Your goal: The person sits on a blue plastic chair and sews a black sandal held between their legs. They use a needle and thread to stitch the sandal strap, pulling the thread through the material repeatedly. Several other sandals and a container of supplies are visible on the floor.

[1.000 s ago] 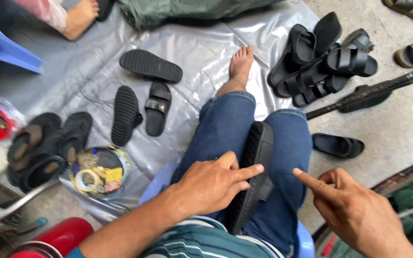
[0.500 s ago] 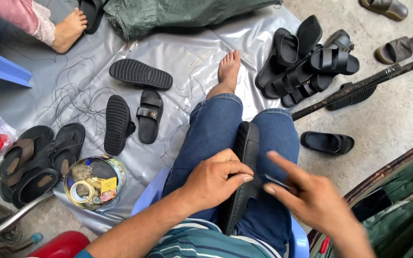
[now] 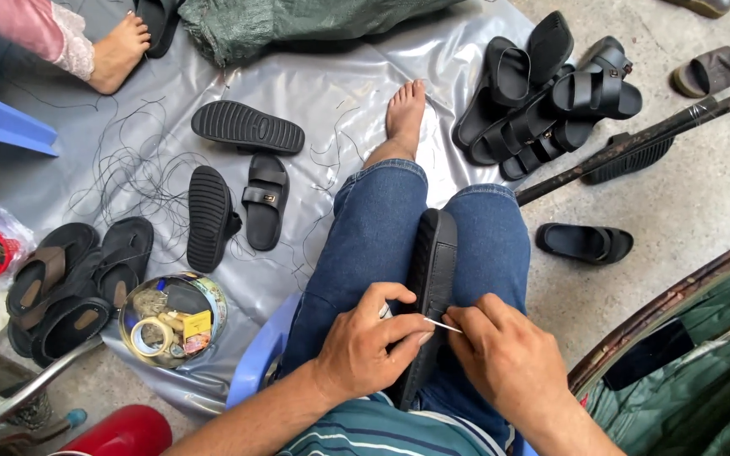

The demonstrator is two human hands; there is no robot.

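A black sandal (image 3: 434, 270) stands on its edge between my knees, clamped by my blue jeans. My left hand (image 3: 367, 348) grips its near end, thumb and forefinger pinched at the sole's edge. My right hand (image 3: 504, 359) is closed on a thin pale needle (image 3: 443, 324) that points left into the sandal's side, right beside my left fingertips. The lower part of the sandal is hidden behind both hands.
Black sandals lie on a grey plastic sheet (image 3: 340, 101): a heap (image 3: 542, 101) at the far right, some (image 3: 238, 194) in the middle, others (image 3: 69, 279) at left. A round tin of oddments (image 3: 171, 317) sits near my left knee. A dark rod (image 3: 635, 139) crosses right. Another person's foot (image 3: 116, 51) rests top left.
My right hand has come in from the open, pointing pose at the right and closed on the needle against the sandal. My left hand has slid down the sandal's edge.
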